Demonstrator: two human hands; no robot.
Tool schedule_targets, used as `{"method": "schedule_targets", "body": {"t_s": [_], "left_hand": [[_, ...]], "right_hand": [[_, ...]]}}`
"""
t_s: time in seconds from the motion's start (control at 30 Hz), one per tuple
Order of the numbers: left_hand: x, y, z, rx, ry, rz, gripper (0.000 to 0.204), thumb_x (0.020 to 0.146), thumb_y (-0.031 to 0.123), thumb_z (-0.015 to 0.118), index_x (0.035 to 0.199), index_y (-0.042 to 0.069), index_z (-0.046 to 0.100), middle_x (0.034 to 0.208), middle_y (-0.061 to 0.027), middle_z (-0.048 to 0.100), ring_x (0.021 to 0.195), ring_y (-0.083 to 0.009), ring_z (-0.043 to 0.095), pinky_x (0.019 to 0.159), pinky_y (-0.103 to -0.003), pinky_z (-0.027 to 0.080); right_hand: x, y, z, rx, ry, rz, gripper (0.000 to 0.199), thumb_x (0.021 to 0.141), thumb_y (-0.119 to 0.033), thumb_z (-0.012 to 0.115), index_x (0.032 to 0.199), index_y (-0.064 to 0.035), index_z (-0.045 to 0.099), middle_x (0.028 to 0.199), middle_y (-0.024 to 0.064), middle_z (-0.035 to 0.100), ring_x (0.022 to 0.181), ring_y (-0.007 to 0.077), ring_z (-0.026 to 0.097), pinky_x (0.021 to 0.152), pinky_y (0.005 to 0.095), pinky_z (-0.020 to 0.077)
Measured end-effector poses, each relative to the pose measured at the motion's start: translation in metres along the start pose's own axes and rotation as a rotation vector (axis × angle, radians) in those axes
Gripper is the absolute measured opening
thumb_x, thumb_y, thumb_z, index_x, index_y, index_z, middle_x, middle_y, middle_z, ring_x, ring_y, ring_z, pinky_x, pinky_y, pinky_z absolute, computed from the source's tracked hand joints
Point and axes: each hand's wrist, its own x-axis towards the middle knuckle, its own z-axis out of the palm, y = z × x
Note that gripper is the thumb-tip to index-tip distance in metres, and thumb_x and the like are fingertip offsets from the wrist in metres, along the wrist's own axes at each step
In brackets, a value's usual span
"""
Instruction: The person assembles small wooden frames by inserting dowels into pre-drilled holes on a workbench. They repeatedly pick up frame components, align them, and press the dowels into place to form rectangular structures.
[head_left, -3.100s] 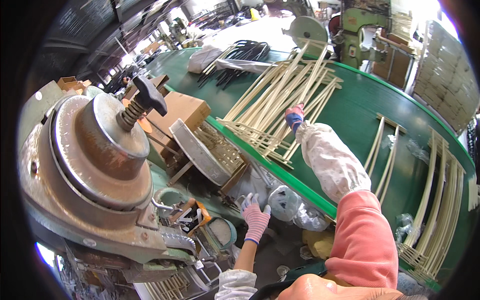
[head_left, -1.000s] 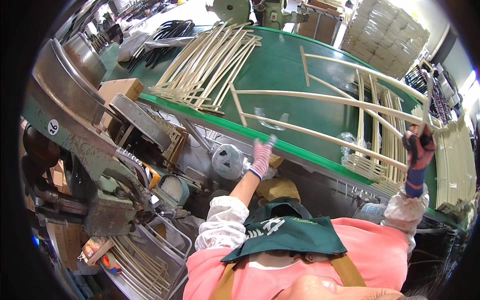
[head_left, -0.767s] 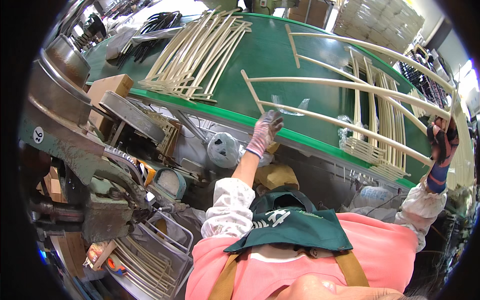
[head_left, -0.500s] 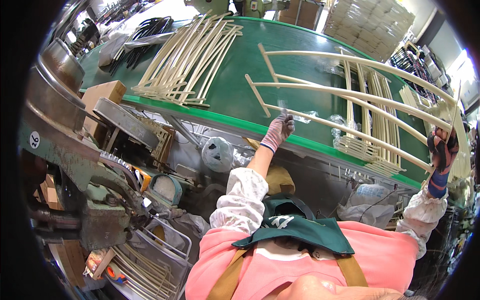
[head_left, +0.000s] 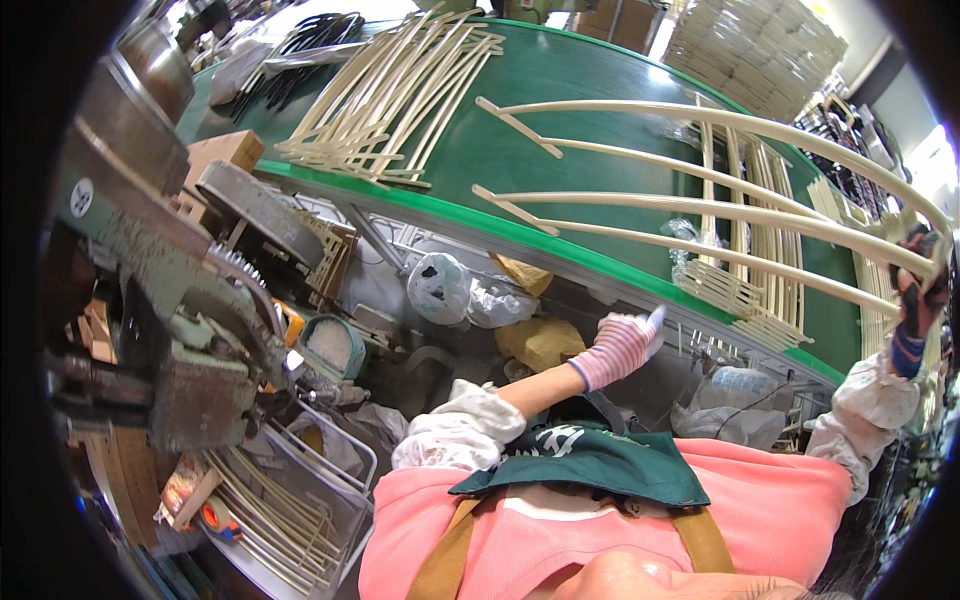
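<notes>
My left hand [head_left: 622,348], in a pink-striped glove with pale grey fingertips, hovers off the near edge of the green table, in front of my apron. Its fingers are mostly hidden behind the back of the hand. At the far right, my right hand [head_left: 915,300] wears a dark glove and grips the ends of two long, curved cream tubular frames [head_left: 700,208]. Each frame has two rails with a short crossbar at its left end. They reach leftward over the table and pass above a stack of cream slatted frames [head_left: 765,240], partly wrapped in clear plastic.
The green-topped table [head_left: 590,75] spans the view. A pile of cream curved tubes [head_left: 390,100] lies on its left, near black tubes [head_left: 300,65]. A worn green machine [head_left: 200,390] stands at the left, above a white cart [head_left: 350,540] with more tubes. Bags [head_left: 440,288] sit under the table.
My left hand has come off the table side, moving right and nearer to me. My right hand has shifted slightly right and outward; the left ends of the held frames have swung left.
</notes>
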Motion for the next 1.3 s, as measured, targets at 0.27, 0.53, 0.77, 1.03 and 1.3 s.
{"method": "schedule_targets", "body": {"t_s": [0.27, 0.53, 0.77, 1.03, 1.3], "left_hand": [[-0.043, 0.027, -0.131, 0.295, 1.103, 0.065, 0.07, 0.083, 0.049, 0.054, 0.127, -0.003, 0.038, 0.124, -0.0252, 0.043, 0.109, -0.043, 0.044, 0.093, -0.056, 0.031], [-0.132, -0.024, -0.075, 0.122, 1.303, -0.51, 0.089, 0.079, 0.062, 0.052, 0.138, -0.001, 0.027, 0.127, -0.024, 0.037, 0.121, -0.042, 0.031, 0.1, -0.052, 0.023], [-0.212, -0.057, -0.071, -0.404, 1.293, -0.893, 0.052, 0.078, 0.025, 0.068, 0.122, 0.001, 0.051, 0.111, -0.0126, 0.044, 0.103, -0.0225, 0.042, 0.091, -0.034, 0.036], [-0.249, -0.082, -0.055, -1.009, 1.36, -0.812, 0.056, 0.087, 0.026, 0.063, 0.132, 0.002, 0.041, 0.116, -0.0064, 0.05, 0.105, -0.0152, 0.047, 0.092, -0.027, 0.037], [-0.306, -0.092, -0.102, -0.182, 1.11, -0.997, 0.052, 0.088, 0.037, 0.058, 0.126, 0.003, 0.046, 0.108, -0.0176, 0.058, 0.094, -0.0243, 0.056, 0.086, -0.037, 0.042]], "right_hand": [[0.054, -0.029, 0.081, 0.028, -0.328, -0.129, 0.042, 0.068, -0.003, 0.07, 0.107, -0.0011, 0.053, 0.085, 0.0017, 0.055, 0.066, 0.0085, 0.05, 0.058, 0.0227, 0.0422], [-0.018, -0.089, 0.335, 0.623, -1.065, -0.032, 0.042, 0.06, -0.004, 0.079, 0.096, -0.0028, 0.058, 0.081, -0.0007, 0.058, 0.071, 0.0088, 0.055, 0.063, 0.0245, 0.0474], [-0.105, -0.13, 0.457, 0.826, -1.787, 0.447, 0.037, 0.072, -0.013, 0.074, 0.103, 0.0014, 0.059, 0.073, 0.0039, 0.063, 0.049, 0.0078, 0.057, 0.041, 0.0224, 0.0433], [-0.156, -0.137, 0.505, 0.868, -1.855, 0.47, 0.039, 0.085, -0.026, 0.066, 0.109, 0.0043, 0.058, 0.086, 0.0022, 0.064, 0.077, 0.0054, 0.054, 0.069, 0.0241, 0.0467], [-0.163, -0.145, 0.5, 0.234, -1.666, -0.692, 0.056, 0.063, -0.021, 0.069, 0.115, -0.0044, 0.055, 0.1, 0.02, 0.061, 0.099, 0.034, 0.058, 0.085, 0.0387, 0.0465]]}}
